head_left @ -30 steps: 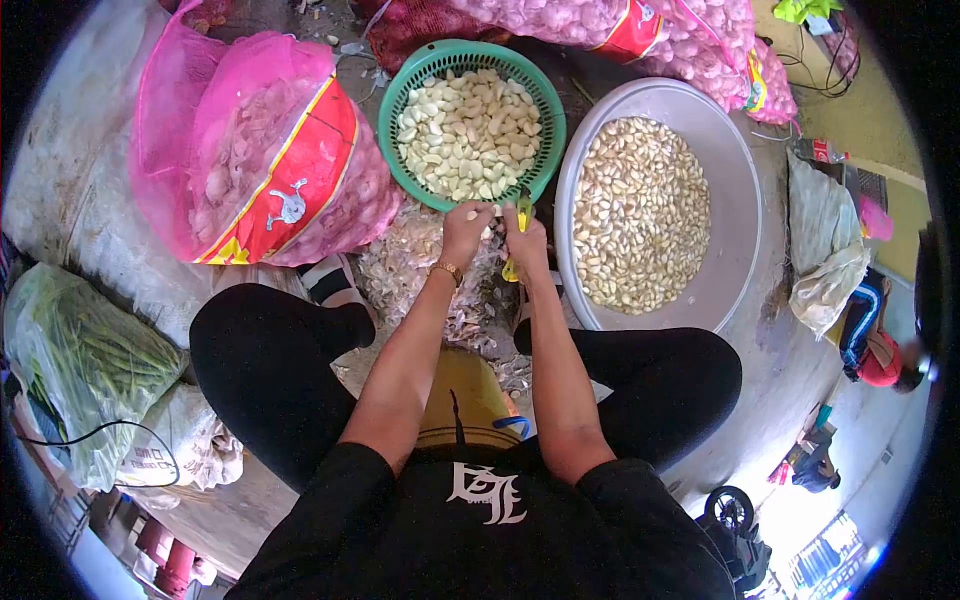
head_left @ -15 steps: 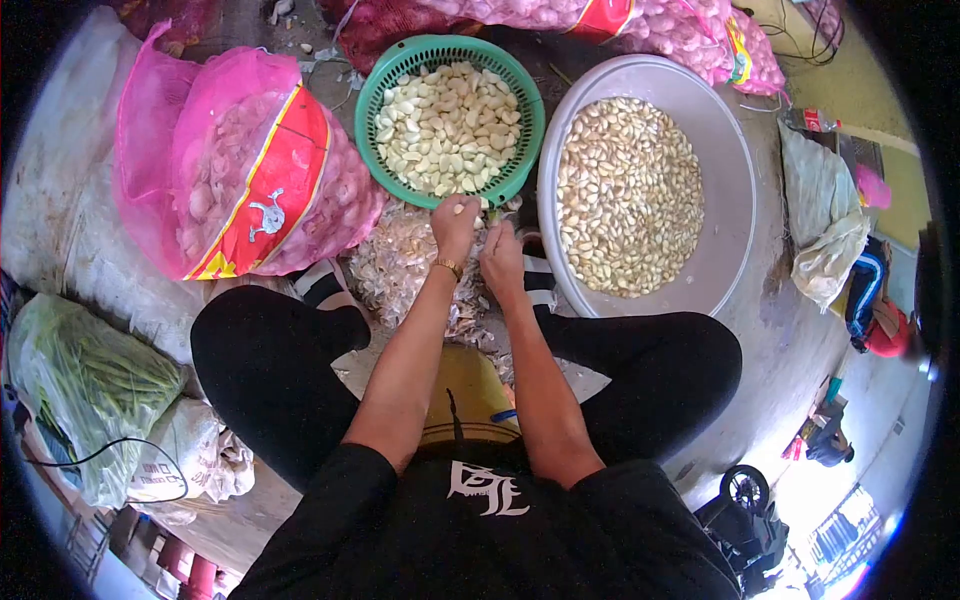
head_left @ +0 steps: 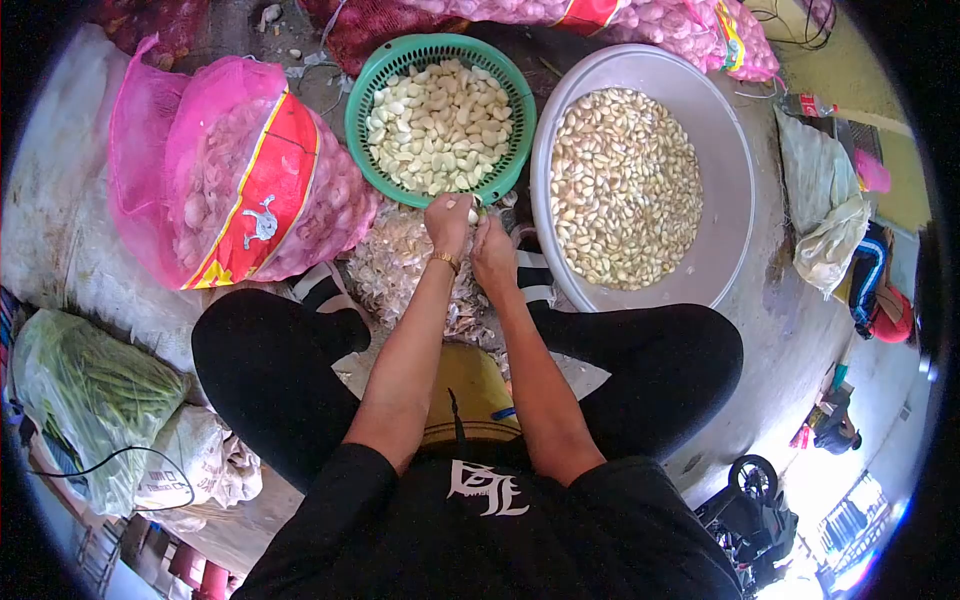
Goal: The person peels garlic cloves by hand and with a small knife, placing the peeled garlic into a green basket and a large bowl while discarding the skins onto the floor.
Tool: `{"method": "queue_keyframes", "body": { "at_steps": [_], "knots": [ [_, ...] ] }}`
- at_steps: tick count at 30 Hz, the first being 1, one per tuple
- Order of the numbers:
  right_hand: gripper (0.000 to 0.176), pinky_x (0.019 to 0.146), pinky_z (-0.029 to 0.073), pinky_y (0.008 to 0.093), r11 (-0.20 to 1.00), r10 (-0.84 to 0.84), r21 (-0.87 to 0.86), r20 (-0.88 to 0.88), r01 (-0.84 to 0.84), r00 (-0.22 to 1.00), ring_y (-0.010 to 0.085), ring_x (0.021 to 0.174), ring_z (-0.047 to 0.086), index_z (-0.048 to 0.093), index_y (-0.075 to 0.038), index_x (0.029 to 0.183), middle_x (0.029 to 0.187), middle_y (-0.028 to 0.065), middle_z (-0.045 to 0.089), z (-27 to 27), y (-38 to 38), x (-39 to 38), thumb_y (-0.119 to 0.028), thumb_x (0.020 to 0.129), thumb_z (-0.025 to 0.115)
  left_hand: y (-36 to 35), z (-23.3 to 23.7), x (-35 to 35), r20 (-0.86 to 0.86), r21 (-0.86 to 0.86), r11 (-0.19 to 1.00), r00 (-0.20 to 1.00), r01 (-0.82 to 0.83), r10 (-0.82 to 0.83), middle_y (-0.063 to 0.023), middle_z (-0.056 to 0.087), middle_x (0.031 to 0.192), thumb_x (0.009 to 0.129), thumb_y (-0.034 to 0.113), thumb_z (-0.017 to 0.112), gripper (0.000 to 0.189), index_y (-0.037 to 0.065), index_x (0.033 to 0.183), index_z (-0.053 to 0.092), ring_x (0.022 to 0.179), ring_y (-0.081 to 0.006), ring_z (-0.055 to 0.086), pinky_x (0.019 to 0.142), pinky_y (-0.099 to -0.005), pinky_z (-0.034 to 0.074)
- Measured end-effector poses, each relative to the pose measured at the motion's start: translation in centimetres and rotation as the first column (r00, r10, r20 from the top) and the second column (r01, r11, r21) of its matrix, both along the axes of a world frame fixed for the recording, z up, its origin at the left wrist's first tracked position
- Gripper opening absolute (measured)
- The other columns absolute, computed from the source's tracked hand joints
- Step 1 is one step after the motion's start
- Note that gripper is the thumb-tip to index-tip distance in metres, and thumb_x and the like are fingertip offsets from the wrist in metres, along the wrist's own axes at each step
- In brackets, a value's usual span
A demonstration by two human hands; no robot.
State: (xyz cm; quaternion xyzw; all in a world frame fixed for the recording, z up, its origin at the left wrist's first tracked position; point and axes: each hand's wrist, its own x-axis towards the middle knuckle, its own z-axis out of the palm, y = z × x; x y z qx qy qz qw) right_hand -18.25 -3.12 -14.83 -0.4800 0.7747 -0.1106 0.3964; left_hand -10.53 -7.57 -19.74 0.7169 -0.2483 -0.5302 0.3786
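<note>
My left hand [head_left: 448, 225], with a watch on its wrist, is closed around a pale garlic clove [head_left: 473, 215] just below the rim of a green basket [head_left: 527, 120]. Close beside it, my right hand [head_left: 494, 254] is closed too, its fingertips near the clove. Something small and dark shows at those fingertips, too small to name. Peeled garlic cloves [head_left: 440, 130] fill much of the basket. Under my hands lies a heap of papery garlic skins [head_left: 385, 262]. To the right, a large grey basin [head_left: 727, 185] holds many unpeeled cloves [head_left: 625, 190].
A pink mesh sack of garlic [head_left: 335, 195] stands at the left, and more sacks [head_left: 670, 30] lie along the back. A plastic bag of green vegetables [head_left: 95, 390] is at lower left. Other people [head_left: 885, 290] and a motorcycle [head_left: 750, 510] are at far right.
My hands have drawn closer together at the clove. The whole view has shifted a little, so the basket, basin and sack appear slightly further left.
</note>
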Motion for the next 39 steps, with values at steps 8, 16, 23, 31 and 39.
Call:
{"method": "queue_keyframes", "body": {
  "at_steps": [8, 16, 23, 31, 39],
  "knots": [
    [0.035, 0.075, 0.047, 0.0548, 1.0, 0.024, 0.007, -0.105, -0.023, 0.994, 0.0469, 0.084, 0.062, 0.051, 0.0, 0.099, 0.09, 0.0287, 0.063, 0.9, -0.7, 0.5, -0.03, 0.1, 0.035, 0.2, -1.7, 0.0, -0.015, -0.023, 1.0, 1.0, 0.01, -0.01, -0.0063, 0.065, 0.073, 0.078, 0.015, 0.069, 0.018, -0.002, 0.083, 0.067, 0.062, -0.0141, 0.058, 0.056, -0.0286, 0.046],
    [0.033, 0.074, 0.049, 0.054, 0.998, 0.041, -0.041, -0.183, -0.049, 0.982, 0.0453, 0.081, 0.064, 0.051, -0.001, 0.097, 0.086, 0.026, 0.065, -0.8, -0.6, 0.5, -0.031, 0.1, 0.037, 0.1, -1.0, 0.0, -0.051, -0.039, 0.999, 0.999, -0.007, 0.005, -0.0054, 0.064, 0.072, 0.078, 0.014, 0.069, 0.019, -0.002, 0.088, 0.068, 0.061, -0.0138, 0.057, 0.055, -0.0281, 0.046],
    [0.034, 0.074, 0.047, 0.0569, 0.996, 0.084, 0.016, -0.133, -0.083, 0.988, 0.0481, 0.082, 0.062, 0.049, 0.0, 0.104, 0.084, 0.0302, 0.064, -0.7, -1.1, 0.1, -0.031, 0.101, 0.035, 0.1, -0.5, 0.8, -0.232, 0.018, 1.0, 0.973, 0.003, 0.001, -0.0064, 0.067, 0.076, 0.08, 0.016, 0.071, 0.021, -0.002, 0.089, 0.07, 0.064, -0.0129, 0.058, 0.056, -0.0273, 0.047],
    [0.033, 0.076, 0.048, 0.0561, 0.995, 0.094, 0.044, -0.14, -0.089, 0.986, 0.0467, 0.084, 0.063, 0.047, 0.0, 0.1, 0.087, 0.0286, 0.065, 0.0, -1.4, 0.1, -0.031, 0.101, 0.036, 0.2, -2.1, 1.3, -0.267, -0.046, 0.996, 0.96, 0.072, -0.082, -0.006, 0.068, 0.079, 0.08, 0.018, 0.072, 0.024, -0.004, 0.09, 0.071, 0.067, -0.0112, 0.06, 0.062, -0.0265, 0.048],
    [0.034, 0.074, 0.048, 0.0572, 0.991, 0.117, -0.057, -0.122, -0.124, 0.986, 0.0482, 0.082, 0.062, 0.048, 0.001, 0.099, 0.086, 0.029, 0.064, -0.5, -1.2, -0.3, -0.03, 0.101, 0.036, 0.5, -0.9, 1.0, -0.338, -0.065, 0.998, 0.94, 0.026, -0.046, -0.0054, 0.069, 0.081, 0.08, 0.017, 0.072, 0.024, -0.003, 0.092, 0.072, 0.069, -0.0101, 0.058, 0.063, -0.0252, 0.046]
  ]
}}
